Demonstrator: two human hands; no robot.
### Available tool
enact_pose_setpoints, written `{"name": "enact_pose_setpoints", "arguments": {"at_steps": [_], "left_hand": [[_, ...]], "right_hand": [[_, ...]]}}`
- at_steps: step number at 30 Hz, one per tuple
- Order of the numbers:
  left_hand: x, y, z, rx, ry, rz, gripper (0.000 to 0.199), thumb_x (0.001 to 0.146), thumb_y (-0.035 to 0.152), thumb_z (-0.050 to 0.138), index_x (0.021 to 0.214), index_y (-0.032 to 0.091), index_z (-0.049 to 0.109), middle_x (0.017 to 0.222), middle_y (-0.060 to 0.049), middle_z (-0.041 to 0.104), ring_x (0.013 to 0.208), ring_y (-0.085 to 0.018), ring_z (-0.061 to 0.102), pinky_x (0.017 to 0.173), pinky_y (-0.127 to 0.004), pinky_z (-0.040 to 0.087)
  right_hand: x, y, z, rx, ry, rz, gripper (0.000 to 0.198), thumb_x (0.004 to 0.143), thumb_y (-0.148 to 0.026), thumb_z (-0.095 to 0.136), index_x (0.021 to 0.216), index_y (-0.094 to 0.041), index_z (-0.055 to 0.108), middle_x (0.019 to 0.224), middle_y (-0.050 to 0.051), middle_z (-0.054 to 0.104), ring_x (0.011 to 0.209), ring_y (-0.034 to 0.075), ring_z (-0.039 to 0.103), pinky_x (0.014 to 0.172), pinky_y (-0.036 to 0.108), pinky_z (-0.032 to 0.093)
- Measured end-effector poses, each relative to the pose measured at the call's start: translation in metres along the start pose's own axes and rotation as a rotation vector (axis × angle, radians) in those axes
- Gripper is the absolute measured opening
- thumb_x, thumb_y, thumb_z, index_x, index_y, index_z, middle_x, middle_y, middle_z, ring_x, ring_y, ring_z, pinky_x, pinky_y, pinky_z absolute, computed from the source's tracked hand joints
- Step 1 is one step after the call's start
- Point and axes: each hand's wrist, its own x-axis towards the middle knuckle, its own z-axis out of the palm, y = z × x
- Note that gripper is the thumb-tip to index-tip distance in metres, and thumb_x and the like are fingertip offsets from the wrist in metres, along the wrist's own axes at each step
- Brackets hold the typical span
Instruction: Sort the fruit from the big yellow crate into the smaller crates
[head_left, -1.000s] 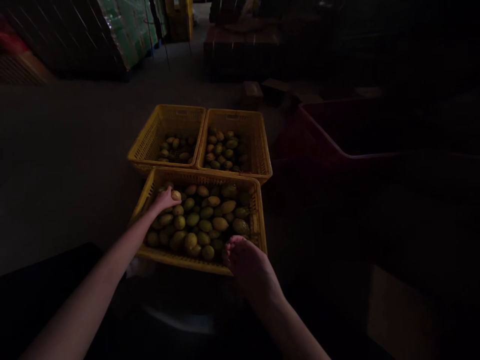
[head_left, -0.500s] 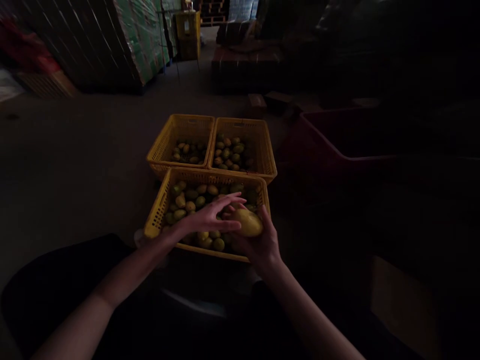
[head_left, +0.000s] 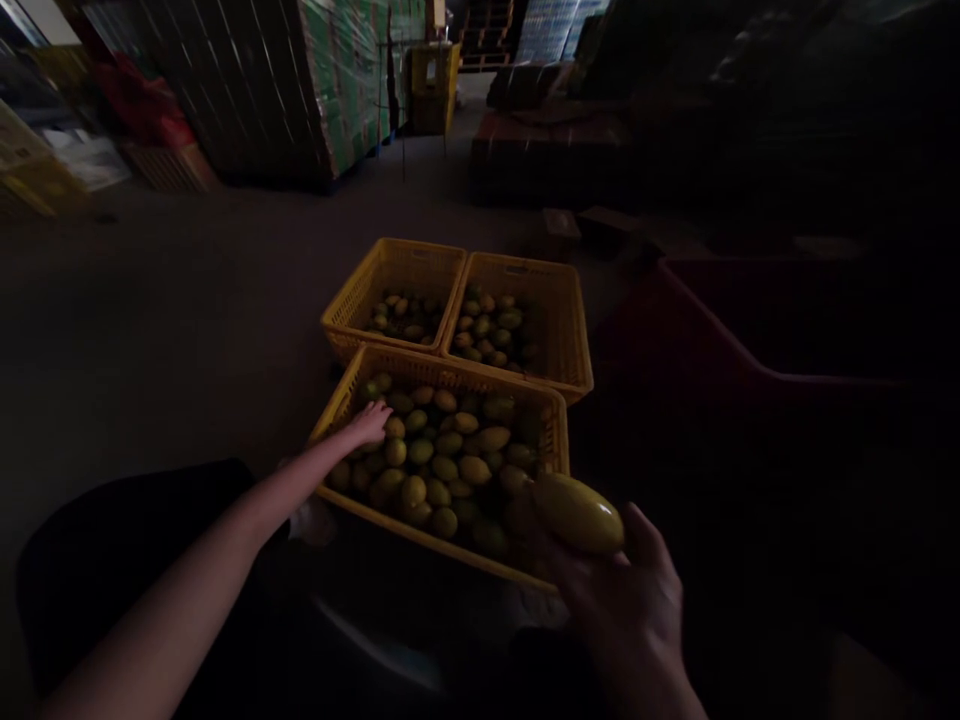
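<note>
My right hand (head_left: 630, 600) holds a large, smooth, yellow-green mango (head_left: 577, 513) just beyond the right front corner of the near yellow crate (head_left: 442, 545). The thumb lies at its right end and the palm is below it. Over the left part of this crate, my left hand (head_left: 369, 424) reaches down among the fruit, its fingers curled against a mango (head_left: 394, 428); its grip is partly hidden. Many yellow and green mangoes (head_left: 474, 470) fill the bottom of the crate. The light is dim.
Two more yellow crates, left (head_left: 397, 246) and right (head_left: 583, 320), stand behind, each with fruit inside. A dark red bin (head_left: 720, 320) is at the right. Farther back are a wrapped green stack (head_left: 349, 90) and a yellow box (head_left: 433, 90). A dark-clothed knee (head_left: 135, 530) is lower left.
My hands have moved apart. The right hand has brought the mango right and nearer to me; the left has left it and gone down into the crate's left side. The view has shifted left.
</note>
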Motion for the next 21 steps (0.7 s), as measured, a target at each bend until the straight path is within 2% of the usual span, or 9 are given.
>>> {"name": "enact_pose_setpoints", "arguments": {"at_steps": [4, 7, 10, 12, 14, 17, 19, 21], "left_hand": [[0.028, -0.001, 0.005, -0.030, -0.047, -0.016, 0.034, 0.090, 0.033, 0.062, 0.119, 0.016, 0.060, 0.125, -0.011, 0.060, 0.112, -0.025, 0.058, 0.095, -0.047, 0.050], [0.031, -0.007, 0.008, -0.132, -0.020, -0.043, 0.034, 0.094, 0.037, 0.056, 0.122, 0.019, 0.058, 0.126, -0.010, 0.059, 0.105, -0.021, 0.061, 0.089, -0.044, 0.053], [0.021, -0.010, 0.006, -0.285, 0.034, -0.062, 0.013, 0.089, 0.028, 0.062, 0.093, 0.016, 0.066, 0.110, -0.010, 0.065, 0.112, -0.023, 0.058, 0.096, -0.041, 0.049], [0.012, -0.009, 0.000, -0.403, 0.072, -0.070, 0.013, 0.082, 0.021, 0.068, 0.071, 0.018, 0.062, 0.093, -0.010, 0.067, 0.115, -0.025, 0.056, 0.098, -0.037, 0.046], [0.003, -0.004, -0.010, -0.516, 0.090, -0.080, 0.020, 0.072, 0.021, 0.075, 0.061, 0.020, 0.058, 0.078, -0.007, 0.065, 0.108, -0.026, 0.059, 0.094, -0.033, 0.047], [-0.010, 0.011, -0.035, -0.658, 0.069, -0.090, 0.023, 0.064, 0.032, 0.080, 0.063, 0.020, 0.060, 0.069, -0.004, 0.064, 0.088, -0.025, 0.064, 0.081, -0.030, 0.051], [-0.022, 0.026, -0.059, -0.737, 0.048, -0.079, 0.030, 0.071, 0.047, 0.072, 0.072, 0.018, 0.065, 0.073, -0.005, 0.067, 0.078, -0.022, 0.065, 0.072, -0.030, 0.053], [-0.038, 0.044, -0.086, -0.910, 0.011, -0.081, 0.042, 0.080, 0.056, 0.058, 0.083, 0.016, 0.067, 0.078, -0.008, 0.069, 0.067, -0.017, 0.063, 0.063, -0.028, 0.052]], "right_hand": [[0.000, -0.006, 0.005, 0.044, -0.009, -0.025, 0.051, 0.075, -0.031, 0.059, 0.125, -0.022, 0.049, 0.120, 0.015, 0.066, 0.115, 0.033, 0.064, 0.092, 0.058, 0.057], [0.006, -0.012, 0.006, -0.006, -0.077, -0.012, 0.051, 0.073, -0.030, 0.062, 0.122, -0.023, 0.052, 0.116, 0.016, 0.068, 0.115, 0.035, 0.064, 0.093, 0.059, 0.056], [0.012, -0.014, 0.009, -0.073, -0.180, -0.022, 0.044, 0.073, -0.034, 0.068, 0.114, -0.024, 0.058, 0.107, 0.013, 0.071, 0.110, 0.034, 0.065, 0.090, 0.058, 0.057], [0.014, -0.011, 0.015, -0.081, -0.204, -0.039, 0.037, 0.074, -0.043, 0.069, 0.105, -0.023, 0.061, 0.102, 0.011, 0.072, 0.104, 0.031, 0.067, 0.086, 0.051, 0.059], [0.014, -0.005, 0.027, -0.068, -0.205, -0.049, 0.034, 0.075, -0.051, 0.067, 0.093, -0.023, 0.063, 0.091, 0.008, 0.072, 0.092, 0.026, 0.069, 0.079, 0.042, 0.060], [0.009, 0.005, 0.048, -0.053, -0.265, -0.026, 0.035, 0.076, -0.058, 0.064, 0.081, -0.023, 0.063, 0.075, 0.002, 0.069, 0.076, 0.020, 0.067, 0.072, 0.035, 0.058], [0.005, 0.013, 0.061, -0.059, -0.346, 0.002, 0.037, 0.076, -0.060, 0.063, 0.077, -0.023, 0.064, 0.068, 0.000, 0.067, 0.070, 0.018, 0.066, 0.071, 0.035, 0.058], [0.002, 0.022, 0.070, -0.084, -0.423, 0.034, 0.036, 0.076, -0.058, 0.063, 0.076, -0.021, 0.065, 0.064, 0.001, 0.066, 0.066, 0.018, 0.065, 0.070, 0.036, 0.057]]}}
